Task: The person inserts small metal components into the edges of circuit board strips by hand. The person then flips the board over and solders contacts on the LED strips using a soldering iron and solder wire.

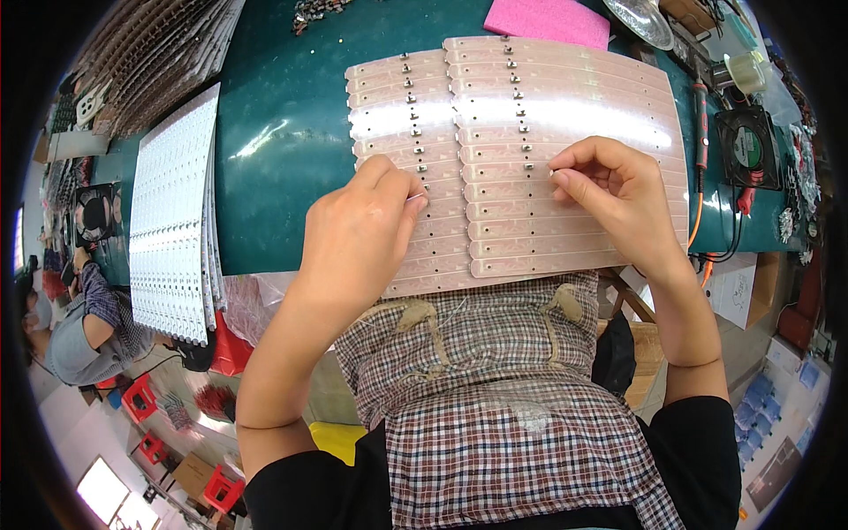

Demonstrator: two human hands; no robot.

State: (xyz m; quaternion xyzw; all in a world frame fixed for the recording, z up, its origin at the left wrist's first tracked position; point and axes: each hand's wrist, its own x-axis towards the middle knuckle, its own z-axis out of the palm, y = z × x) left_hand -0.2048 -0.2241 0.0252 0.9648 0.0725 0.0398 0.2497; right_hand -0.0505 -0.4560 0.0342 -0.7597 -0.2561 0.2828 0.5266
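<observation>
Two pinkish circuit board panels, a left one (378, 132) and a right one (583, 208), lie overlapped in front of me on the green table. Each is made of long narrow strips with scalloped left ends. A column of small metallic components (521, 113) runs down the upper part of each panel. My left hand (362, 225) is closed in a pinch over the left panel, just below its lowest visible component; what its fingertips hold is too small to name. Above the right panel, my right hand (623, 190) pinches a small pale component (555, 174) between thumb and forefinger.
A stack of white boards (172, 212) stands at the left, with brown panels (163, 57) behind it. Loose components (318, 11) and a pink foam block (548, 21) lie at the back. A soldering iron (700, 128) and a fan (749, 148) sit right. Another person (84, 340) works far left.
</observation>
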